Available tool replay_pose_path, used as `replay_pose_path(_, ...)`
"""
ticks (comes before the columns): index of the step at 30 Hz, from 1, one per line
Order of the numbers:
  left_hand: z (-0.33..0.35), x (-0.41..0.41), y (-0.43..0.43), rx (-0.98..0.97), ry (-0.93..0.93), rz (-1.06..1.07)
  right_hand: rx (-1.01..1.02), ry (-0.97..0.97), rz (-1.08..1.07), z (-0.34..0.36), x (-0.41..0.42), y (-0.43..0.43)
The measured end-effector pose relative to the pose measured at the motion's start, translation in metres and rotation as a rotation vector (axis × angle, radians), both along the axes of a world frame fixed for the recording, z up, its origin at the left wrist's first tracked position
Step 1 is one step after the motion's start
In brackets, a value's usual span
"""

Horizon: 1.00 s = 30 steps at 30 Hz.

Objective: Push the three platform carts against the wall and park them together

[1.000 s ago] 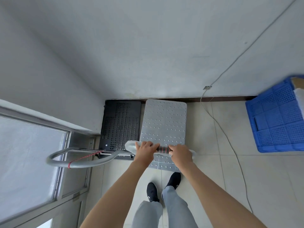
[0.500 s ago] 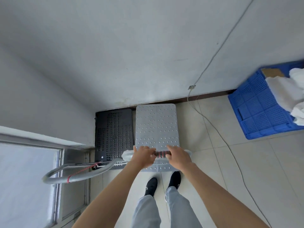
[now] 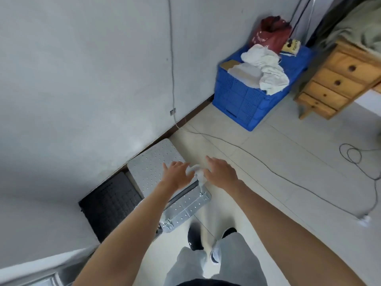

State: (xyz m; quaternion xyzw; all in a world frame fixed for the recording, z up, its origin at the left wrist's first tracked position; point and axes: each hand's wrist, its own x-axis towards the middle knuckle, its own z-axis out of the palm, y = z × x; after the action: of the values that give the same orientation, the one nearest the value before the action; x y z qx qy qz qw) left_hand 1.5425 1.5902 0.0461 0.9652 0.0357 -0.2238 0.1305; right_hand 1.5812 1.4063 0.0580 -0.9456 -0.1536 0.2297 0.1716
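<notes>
Grey cart (image 3: 156, 168) parked far end at wall (image 3: 82, 79), black cart (image 3: 111, 203) just left. Both hands open, holding nothing: left hand (image 3: 177, 174), right hand (image 3: 220, 172) flank wrapped handle (image 3: 196, 172). Third cart not in view; right side is free

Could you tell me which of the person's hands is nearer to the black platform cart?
Left. The left hand is over the grey platform cart, which stands beside the black platform cart; the right hand is farther off, out over the tiled floor.
</notes>
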Motion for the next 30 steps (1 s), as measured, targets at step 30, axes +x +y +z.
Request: replay_pose_path(30,0.010,-0.219,-0.722,-0.155,0.010,-1.440,-0.169,0.179,-1.523,0.009,-0.452,-0.584)
